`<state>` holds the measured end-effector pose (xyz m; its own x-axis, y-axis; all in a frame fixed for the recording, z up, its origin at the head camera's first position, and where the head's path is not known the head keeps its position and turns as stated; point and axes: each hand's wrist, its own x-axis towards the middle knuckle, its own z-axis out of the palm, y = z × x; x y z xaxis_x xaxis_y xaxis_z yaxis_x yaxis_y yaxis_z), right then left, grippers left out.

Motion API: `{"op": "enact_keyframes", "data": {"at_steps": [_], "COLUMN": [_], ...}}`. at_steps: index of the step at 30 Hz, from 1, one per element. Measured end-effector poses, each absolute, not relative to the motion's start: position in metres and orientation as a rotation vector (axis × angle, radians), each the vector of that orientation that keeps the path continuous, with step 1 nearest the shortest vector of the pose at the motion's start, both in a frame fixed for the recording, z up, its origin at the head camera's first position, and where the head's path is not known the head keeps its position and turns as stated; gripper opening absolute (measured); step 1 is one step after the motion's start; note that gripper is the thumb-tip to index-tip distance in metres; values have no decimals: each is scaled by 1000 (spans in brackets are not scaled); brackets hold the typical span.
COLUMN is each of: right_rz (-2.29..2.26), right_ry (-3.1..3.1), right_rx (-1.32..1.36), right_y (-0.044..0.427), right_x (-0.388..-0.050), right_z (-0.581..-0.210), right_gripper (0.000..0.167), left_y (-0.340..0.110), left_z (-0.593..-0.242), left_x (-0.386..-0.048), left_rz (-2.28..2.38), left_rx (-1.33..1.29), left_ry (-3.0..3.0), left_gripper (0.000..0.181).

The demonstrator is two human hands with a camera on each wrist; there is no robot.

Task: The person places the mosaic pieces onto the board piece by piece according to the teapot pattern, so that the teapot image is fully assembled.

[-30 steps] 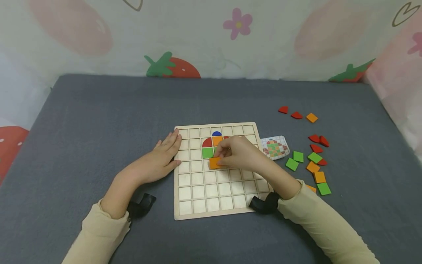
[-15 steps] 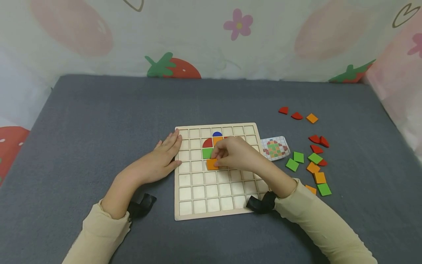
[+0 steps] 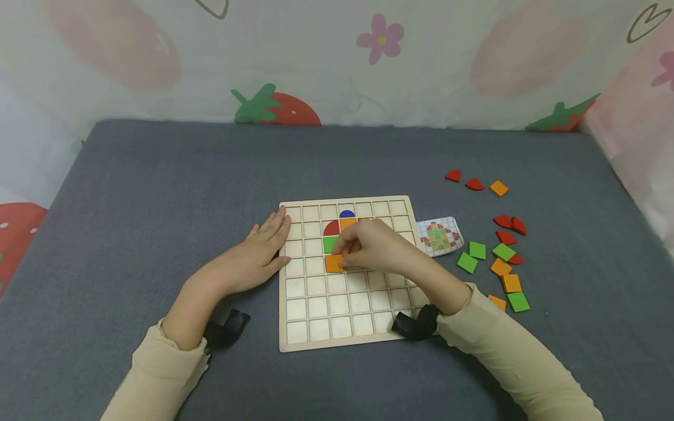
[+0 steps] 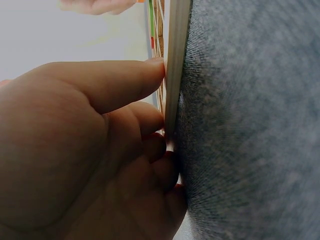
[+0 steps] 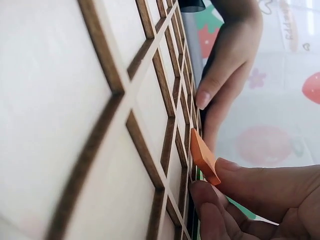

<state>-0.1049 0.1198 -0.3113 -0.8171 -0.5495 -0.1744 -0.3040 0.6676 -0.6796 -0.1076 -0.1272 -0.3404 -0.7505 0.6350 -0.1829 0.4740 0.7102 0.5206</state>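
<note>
My right hand (image 3: 371, 244) pinches an orange square tile (image 3: 333, 264) between thumb and fingers over the wooden grid board (image 3: 308, 345). In the right wrist view the orange tile (image 5: 204, 156) tilts against the grid ribs. My left hand (image 3: 256, 257) lies with straight fingers along the board's left edge; in the left wrist view its thumb touches the board's side (image 4: 176, 65). Set in the board above the held tile are a green square (image 3: 330, 244), a red quarter-round (image 3: 332, 228), an orange square (image 3: 347, 224) and a blue half-round (image 3: 347, 214). My right hand covers part of the neighbouring cells.
A pattern card (image 3: 441, 236) lies by the board's right edge. Loose green tiles (image 3: 467, 262), orange tiles (image 3: 511, 283) and red quarter-rounds (image 3: 506, 237) are scattered right of it on the grey cloth (image 3: 184, 187). A printed curtain (image 3: 421, 88) hangs behind.
My right hand has shifted slightly left, carrying the orange tile from beneath the middle columns to just below the green square. My left hand stays in place.
</note>
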Motion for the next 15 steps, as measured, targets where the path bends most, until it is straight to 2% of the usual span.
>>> {"op": "enact_keyframes", "data": {"at_steps": [15], "right_rz": [-1027], "right_ry": [2487], "right_rx": [-655], "right_y": [125], "right_x": [-106], "right_z": [-312], "right_gripper": [7], "left_y": [-127], "left_z": [-340], "left_x": [-108], "left_rz": [642], "left_rx": [865], "left_ry": [2564], "left_gripper": [67]}}
